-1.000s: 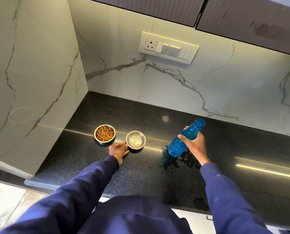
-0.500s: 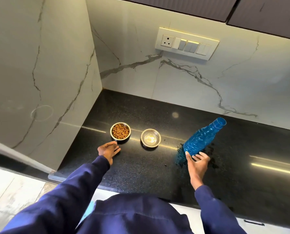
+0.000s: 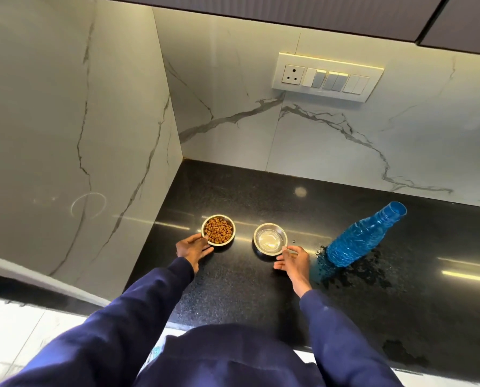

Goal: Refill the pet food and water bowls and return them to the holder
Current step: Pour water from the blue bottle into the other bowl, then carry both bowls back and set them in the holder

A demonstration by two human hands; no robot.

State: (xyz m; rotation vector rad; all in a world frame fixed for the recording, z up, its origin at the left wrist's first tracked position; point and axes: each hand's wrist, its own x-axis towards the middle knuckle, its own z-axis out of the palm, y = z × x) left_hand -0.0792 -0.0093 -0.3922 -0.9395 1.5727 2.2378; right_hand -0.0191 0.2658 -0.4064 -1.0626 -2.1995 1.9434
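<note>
Head view | two bowls [image 3: 218, 229] | one bottle [image 3: 363, 235] | two hands [image 3: 193, 247]

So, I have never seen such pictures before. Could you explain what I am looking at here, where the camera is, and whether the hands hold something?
There is no machine here. A person wears a camera on the head, so it looks down on their own arms in blue sleeves. On the black counter stand two small metal bowls: the food bowl with brown kibble and the water bowl. The left hand touches the food bowl's rim; the right hand reaches the water bowl's edge. Neither bowl is lifted yet. An uncapped blue bottle stands to the right, among spilled water.
</note>
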